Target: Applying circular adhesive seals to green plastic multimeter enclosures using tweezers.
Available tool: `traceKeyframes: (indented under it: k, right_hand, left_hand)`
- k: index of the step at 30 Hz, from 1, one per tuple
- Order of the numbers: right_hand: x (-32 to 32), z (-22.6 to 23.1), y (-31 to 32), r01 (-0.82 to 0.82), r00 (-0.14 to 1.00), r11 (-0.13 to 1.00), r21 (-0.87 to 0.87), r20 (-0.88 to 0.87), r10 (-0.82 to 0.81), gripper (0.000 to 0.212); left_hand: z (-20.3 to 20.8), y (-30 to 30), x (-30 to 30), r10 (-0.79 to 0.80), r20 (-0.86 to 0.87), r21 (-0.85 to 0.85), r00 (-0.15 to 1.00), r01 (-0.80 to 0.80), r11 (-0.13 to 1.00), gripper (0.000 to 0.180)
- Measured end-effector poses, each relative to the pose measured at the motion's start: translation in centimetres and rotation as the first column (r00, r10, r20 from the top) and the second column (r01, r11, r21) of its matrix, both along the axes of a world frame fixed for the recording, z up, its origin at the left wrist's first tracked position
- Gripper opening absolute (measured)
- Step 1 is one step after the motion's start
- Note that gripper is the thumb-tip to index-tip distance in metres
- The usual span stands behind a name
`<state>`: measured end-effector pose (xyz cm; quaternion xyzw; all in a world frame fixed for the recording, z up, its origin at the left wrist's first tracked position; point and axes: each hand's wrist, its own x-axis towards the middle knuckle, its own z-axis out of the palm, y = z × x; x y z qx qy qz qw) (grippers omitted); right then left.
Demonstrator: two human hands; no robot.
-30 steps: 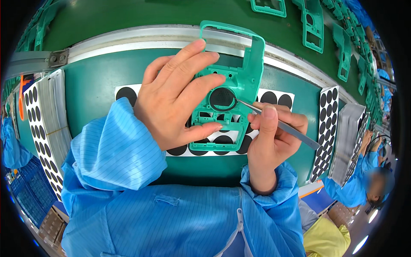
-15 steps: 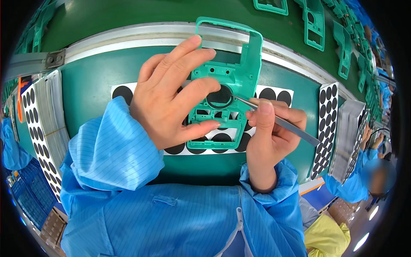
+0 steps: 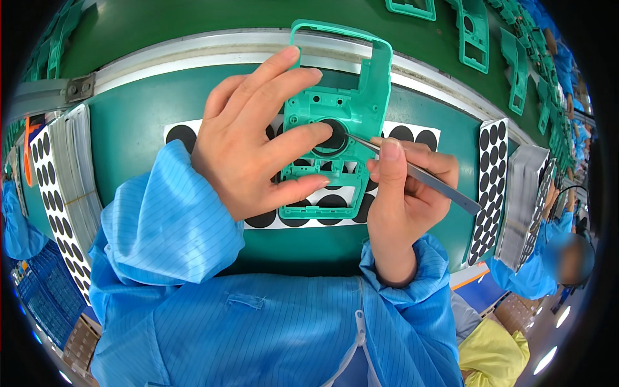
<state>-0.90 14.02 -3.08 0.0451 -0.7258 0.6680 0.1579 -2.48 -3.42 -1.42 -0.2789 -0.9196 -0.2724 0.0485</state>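
A green plastic housing [image 3: 372, 97] lies over a white sheet of black round stickers [image 3: 260, 219] on the green bench. My left hand [image 3: 248, 138] holds the housing along its left side, fingers spread. Its index fingertip presses on a black disc [image 3: 334, 139] inside the housing's round opening, while the thumb rests across the lower crossbar. My right hand [image 3: 412, 184] is closed on metal tweezers [image 3: 445, 188]. The tweezer tips meet the right edge of the black disc; whether they grip it cannot be made out. My left fingers cover part of the disc and housing.
Stacks of sticker sheets stand at the left [image 3: 80, 164] and right [image 3: 519, 193]. Beyond a metal rail [image 3: 193, 58], a dark green belt [image 3: 258, 16] carries more green housings [image 3: 474, 35]. Other people in blue sit at the far right and left.
The tweezer tips have shifted slightly up and left against the disc's edge. The whole scene has moved a little in the picture; both hands keep their holds.
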Motion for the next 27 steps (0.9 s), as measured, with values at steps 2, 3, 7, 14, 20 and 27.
traceKeyframes:
  k: [2,3,7,14,20,27]
  right_hand:
    - [0.01,0.00,0.00,0.012,1.000,0.999,0.047,0.002,-0.012,0.014]
    - [-0.01,-0.04,-0.01,0.012,1.000,0.999,0.049,0.004,-0.012,0.014]
    - [-0.02,0.07,-0.15,0.008,1.000,0.995,0.100,0.000,-0.008,0.015]
    - [-0.05,0.08,-0.40,0.019,1.000,0.995,0.096,-0.018,-0.017,0.014]
    - [-0.12,-0.01,-0.46,0.018,0.999,0.994,0.108,-0.039,-0.014,0.014]
    - [-0.08,0.18,-0.52,0.033,0.999,0.987,0.156,-0.047,-0.026,0.014]
  left_hand:
    - [-0.12,0.02,-0.03,-0.001,-0.003,0.002,1.000,0.001,1.000,0.046]
    - [-0.18,0.02,-0.04,-0.002,-0.008,0.002,1.000,0.002,1.000,0.047]
    - [-0.24,-0.13,0.03,-0.005,-0.001,-0.004,1.000,0.005,1.000,0.048]
    - [-0.33,-0.22,0.11,-0.009,-0.019,-0.035,1.000,0.009,0.999,0.049]
    - [-0.38,-0.15,0.12,-0.012,-0.036,-0.055,0.999,0.010,0.998,0.049]
    - [-0.20,-0.05,0.10,-0.021,-0.103,-0.127,0.995,0.008,0.992,0.045]
